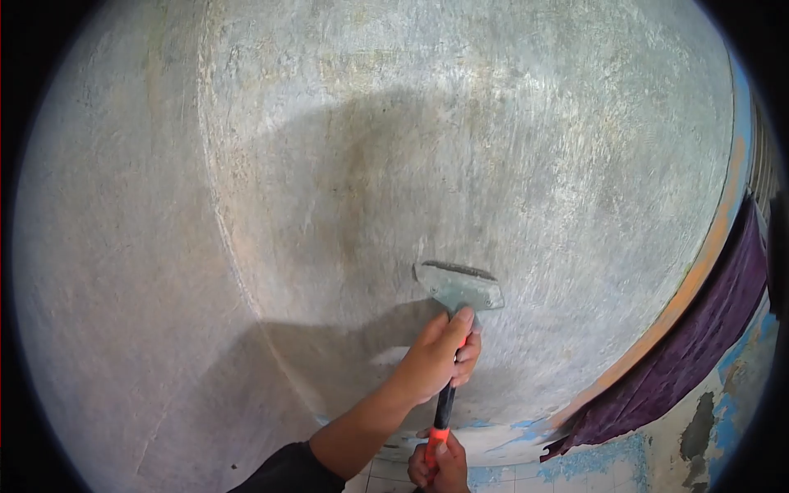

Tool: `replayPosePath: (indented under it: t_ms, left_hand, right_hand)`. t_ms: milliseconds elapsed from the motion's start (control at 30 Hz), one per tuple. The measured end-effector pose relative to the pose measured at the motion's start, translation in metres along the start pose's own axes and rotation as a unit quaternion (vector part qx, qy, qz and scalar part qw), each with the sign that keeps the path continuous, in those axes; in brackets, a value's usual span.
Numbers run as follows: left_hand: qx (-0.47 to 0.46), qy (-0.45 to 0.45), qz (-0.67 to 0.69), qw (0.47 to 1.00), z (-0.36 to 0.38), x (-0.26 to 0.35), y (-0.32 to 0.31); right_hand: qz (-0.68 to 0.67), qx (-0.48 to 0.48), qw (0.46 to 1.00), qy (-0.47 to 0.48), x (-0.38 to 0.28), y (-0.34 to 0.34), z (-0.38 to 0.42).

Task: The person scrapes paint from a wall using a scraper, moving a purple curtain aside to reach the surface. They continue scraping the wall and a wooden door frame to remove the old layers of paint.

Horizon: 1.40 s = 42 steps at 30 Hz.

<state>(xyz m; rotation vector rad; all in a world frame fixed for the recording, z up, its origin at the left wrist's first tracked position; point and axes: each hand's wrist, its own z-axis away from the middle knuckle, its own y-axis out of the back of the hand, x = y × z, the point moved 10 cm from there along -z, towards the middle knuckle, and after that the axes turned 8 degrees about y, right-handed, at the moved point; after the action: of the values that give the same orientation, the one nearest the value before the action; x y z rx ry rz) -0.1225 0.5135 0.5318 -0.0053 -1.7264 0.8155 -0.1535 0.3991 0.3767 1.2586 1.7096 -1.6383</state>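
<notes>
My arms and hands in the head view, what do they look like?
The left hand wears no glove, and no watch shows. A plain dark sleeve leaves much of the left forearm bare. The right hand is gloveless too; that arm's sleeve can't be made out.

No text, label, brand, number or sign can be read, either on the scraper point(460, 290) or on the wall point(567, 148) behind it.

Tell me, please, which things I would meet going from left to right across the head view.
Sleeve → forearm → scraper → purple cloth.
</notes>
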Motion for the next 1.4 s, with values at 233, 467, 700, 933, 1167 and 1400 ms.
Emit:
replayPosePath:
  t_ms: [233,467,700,933,1167,1400]
  left_hand:
    - [0.01,0.013,-0.031,0.999,0.0,-0.023,0.006]
    - [-0.081,0.016,-0.029,0.996,-0.018,0.004,-0.036]
    - [-0.084,0.006,-0.02,0.996,-0.018,0.008,-0.045]
    - [-0.101,0.0,-0.006,0.995,-0.018,0.016,-0.052]
    - [-0.108,-0.019,-0.015,0.994,-0.023,0.027,-0.058]
    - [-0.108,-0.05,-0.033,0.992,-0.035,0.068,-0.084]
  right_hand:
    - [-0.005,0.039,0.999,-0.027,0.007,0.006,0.009]
    - [-0.019,0.021,0.999,0.043,-0.038,-0.002,0.002]
    - [-0.024,0.035,0.998,0.042,-0.045,-0.008,0.005]
    - [-0.003,0.017,0.997,0.076,-0.054,-0.006,0.007]
    - [-0.004,-0.003,0.995,0.102,-0.072,-0.012,-0.005]
    - [-0.027,-0.009,0.994,0.109,-0.11,-0.041,-0.017]
